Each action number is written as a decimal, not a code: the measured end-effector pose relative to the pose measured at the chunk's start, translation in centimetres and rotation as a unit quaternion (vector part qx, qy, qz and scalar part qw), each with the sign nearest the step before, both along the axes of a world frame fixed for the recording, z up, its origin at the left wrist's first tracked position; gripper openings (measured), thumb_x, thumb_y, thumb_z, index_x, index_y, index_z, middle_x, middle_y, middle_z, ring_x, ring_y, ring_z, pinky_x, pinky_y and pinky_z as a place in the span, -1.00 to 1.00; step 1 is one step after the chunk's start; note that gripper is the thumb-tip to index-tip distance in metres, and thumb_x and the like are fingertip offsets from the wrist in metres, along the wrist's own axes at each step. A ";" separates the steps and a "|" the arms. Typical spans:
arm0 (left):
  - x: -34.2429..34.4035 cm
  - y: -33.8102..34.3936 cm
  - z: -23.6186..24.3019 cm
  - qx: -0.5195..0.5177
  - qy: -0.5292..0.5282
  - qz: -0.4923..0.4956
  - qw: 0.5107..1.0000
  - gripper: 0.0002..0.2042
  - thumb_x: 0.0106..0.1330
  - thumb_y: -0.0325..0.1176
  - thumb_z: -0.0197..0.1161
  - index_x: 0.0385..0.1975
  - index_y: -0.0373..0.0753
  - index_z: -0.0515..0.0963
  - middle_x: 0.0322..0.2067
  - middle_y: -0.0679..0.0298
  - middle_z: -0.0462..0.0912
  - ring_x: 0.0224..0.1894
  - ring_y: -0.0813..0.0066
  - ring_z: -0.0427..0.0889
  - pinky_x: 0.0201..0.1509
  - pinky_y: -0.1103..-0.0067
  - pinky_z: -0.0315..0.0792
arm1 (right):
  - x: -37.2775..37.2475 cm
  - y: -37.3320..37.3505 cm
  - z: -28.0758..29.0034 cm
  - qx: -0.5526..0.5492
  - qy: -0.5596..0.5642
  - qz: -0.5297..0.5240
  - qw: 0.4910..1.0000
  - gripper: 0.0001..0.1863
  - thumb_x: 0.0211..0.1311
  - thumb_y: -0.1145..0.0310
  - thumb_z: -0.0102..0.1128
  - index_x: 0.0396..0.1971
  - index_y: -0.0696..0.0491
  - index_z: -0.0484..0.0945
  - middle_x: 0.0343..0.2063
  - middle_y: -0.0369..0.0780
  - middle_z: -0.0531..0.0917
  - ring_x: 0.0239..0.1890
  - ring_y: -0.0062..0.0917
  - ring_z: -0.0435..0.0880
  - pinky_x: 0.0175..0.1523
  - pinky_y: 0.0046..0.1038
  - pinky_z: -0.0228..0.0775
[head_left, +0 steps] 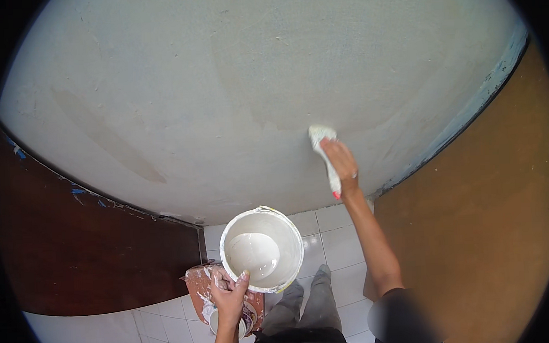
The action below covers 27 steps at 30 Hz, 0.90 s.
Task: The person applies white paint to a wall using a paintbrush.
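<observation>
1. fingers (338,153) of the right hand (343,162) were clamped on a paintbrush (324,154), its bristles touching the pale wall (221,82) at 1 o'clock from the bucket.
2. left hand (230,296) gripped the white paint bucket (262,248) rim at its 7 o'clock, fingers closed on it.
3. a paint-smeared stool (200,285) stood on the tiled floor (339,248), just beside the bucket.

Pale wall (221,82), white floor tiles (336,242), perhaps doors.

A room in a home under renovation: a bare, patchy plastered wall (222,94) above the right hand (343,162), white tiled floor (339,242) below it, dark wooden door panels (88,253) left, brown one (491,223) right.
</observation>
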State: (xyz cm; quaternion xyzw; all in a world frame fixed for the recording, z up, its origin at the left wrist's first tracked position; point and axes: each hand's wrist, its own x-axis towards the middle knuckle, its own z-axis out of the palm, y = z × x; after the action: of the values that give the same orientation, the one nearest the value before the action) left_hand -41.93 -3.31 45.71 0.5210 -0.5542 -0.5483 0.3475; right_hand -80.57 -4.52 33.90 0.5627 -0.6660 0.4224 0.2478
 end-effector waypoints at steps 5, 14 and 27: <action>0.2 0.0 -0.7 0.035 0.027 -0.009 0.999 -0.73 0.24 -0.50 0.47 -0.42 -0.27 0.40 -0.39 0.36 0.38 -0.56 0.72 0.39 -0.63 0.71 0.37 | 0.5 0.9 -3.4 0.081 -0.040 0.040 0.995 -0.54 0.17 0.52 0.20 0.12 0.12 0.66 0.11 -0.12 0.71 0.12 -0.17 0.69 0.23 -0.27 0.56; 1.6 -0.3 -2.5 0.053 0.084 -0.021 0.995 -0.69 0.34 -0.58 0.40 -0.31 -0.23 0.31 -0.46 0.29 0.52 -0.64 0.65 0.52 -0.63 0.68 0.50 | 0.4 -1.4 5.6 -0.032 0.023 0.009 0.999 -0.56 0.15 0.51 0.23 0.09 0.13 0.67 0.06 -0.12 0.73 0.10 -0.17 0.69 0.19 -0.27 0.58; 1.5 -0.1 -2.1 0.052 0.081 -0.015 0.995 -0.71 0.33 -0.58 0.40 -0.28 -0.24 0.33 -0.47 0.32 0.50 -0.59 0.66 0.53 -0.62 0.69 0.52 | 0.8 -2.9 9.5 -0.075 0.008 0.013 0.997 -0.54 0.16 0.56 0.21 0.11 0.16 0.65 0.06 -0.09 0.72 0.13 -0.15 0.68 0.21 -0.23 0.56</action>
State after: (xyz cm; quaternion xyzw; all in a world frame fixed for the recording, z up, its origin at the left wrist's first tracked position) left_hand -40.46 -3.44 43.56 0.4837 -0.5023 -0.6224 0.3554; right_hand -79.81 -7.37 43.36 0.5549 -0.6231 0.4694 0.2890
